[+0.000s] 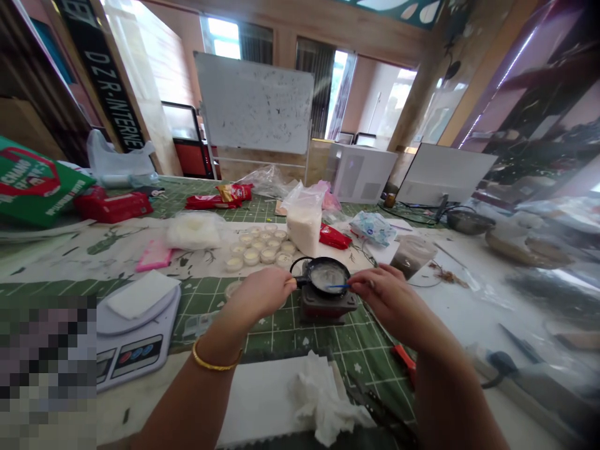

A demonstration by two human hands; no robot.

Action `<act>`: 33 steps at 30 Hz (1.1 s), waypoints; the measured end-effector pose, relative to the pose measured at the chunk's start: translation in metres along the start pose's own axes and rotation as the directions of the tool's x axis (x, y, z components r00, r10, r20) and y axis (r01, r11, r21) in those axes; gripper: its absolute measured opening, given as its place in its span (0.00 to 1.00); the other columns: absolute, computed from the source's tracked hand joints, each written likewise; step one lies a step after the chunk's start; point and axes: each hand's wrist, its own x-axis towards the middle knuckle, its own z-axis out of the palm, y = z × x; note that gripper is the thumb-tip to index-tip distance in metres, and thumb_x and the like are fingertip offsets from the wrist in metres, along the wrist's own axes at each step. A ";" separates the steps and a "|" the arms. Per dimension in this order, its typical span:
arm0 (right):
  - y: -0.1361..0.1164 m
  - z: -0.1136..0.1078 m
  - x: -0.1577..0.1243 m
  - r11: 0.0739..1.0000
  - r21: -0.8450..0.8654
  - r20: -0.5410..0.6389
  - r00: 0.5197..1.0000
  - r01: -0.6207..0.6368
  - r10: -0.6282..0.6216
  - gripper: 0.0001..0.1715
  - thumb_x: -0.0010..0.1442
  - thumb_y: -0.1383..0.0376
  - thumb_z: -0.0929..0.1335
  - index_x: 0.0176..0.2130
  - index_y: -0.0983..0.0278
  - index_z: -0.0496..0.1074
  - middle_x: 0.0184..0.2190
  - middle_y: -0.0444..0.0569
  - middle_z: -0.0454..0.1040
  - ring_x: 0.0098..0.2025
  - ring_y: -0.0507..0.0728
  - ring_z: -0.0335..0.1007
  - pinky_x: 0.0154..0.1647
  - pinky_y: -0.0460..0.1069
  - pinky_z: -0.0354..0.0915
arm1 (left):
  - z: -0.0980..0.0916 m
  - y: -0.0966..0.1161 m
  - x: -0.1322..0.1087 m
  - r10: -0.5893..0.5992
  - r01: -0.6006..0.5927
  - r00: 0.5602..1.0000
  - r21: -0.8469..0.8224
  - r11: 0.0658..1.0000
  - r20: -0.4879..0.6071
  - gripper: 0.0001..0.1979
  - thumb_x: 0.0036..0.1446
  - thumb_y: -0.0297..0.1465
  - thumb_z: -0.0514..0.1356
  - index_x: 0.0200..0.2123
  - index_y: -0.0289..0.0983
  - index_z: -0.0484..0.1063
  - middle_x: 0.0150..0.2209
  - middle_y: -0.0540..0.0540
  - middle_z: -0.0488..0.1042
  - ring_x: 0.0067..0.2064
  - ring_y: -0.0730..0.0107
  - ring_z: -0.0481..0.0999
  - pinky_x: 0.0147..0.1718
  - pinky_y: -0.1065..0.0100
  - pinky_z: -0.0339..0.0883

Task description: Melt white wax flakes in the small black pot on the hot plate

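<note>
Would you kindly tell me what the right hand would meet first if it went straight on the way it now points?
The right hand would probably meet the rim of the small black pan first, though depth is unclear.

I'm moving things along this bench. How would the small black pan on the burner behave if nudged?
The small black pan would probably tip fairly easily: it sits on a compact burner with a handle sticking out sideways. The pale contents look runny, so they may slosh.
</note>
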 end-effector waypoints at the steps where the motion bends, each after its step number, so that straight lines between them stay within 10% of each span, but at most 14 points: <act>1: 0.000 0.001 0.000 1.000 0.006 -0.005 1.000 -0.008 0.008 0.15 0.63 0.62 0.57 0.38 0.59 0.71 0.39 0.46 0.77 0.44 0.56 0.69 0.59 0.60 0.44 | 0.000 0.000 0.000 -0.004 0.004 1.000 -0.003 1.000 -0.005 0.17 0.57 0.39 0.46 0.25 0.38 0.69 0.30 0.44 0.73 0.31 0.65 0.70 0.29 0.68 0.55; 33: -0.005 0.000 0.003 0.998 -0.012 0.038 0.998 -0.054 0.054 0.14 0.62 0.64 0.58 0.39 0.60 0.71 0.41 0.48 0.76 0.47 0.58 0.68 0.59 0.63 0.43 | 0.003 0.002 0.005 0.037 -0.037 0.999 -0.017 0.999 -0.012 0.17 0.56 0.41 0.48 0.24 0.37 0.68 0.27 0.46 0.72 0.29 0.67 0.68 0.25 0.69 0.50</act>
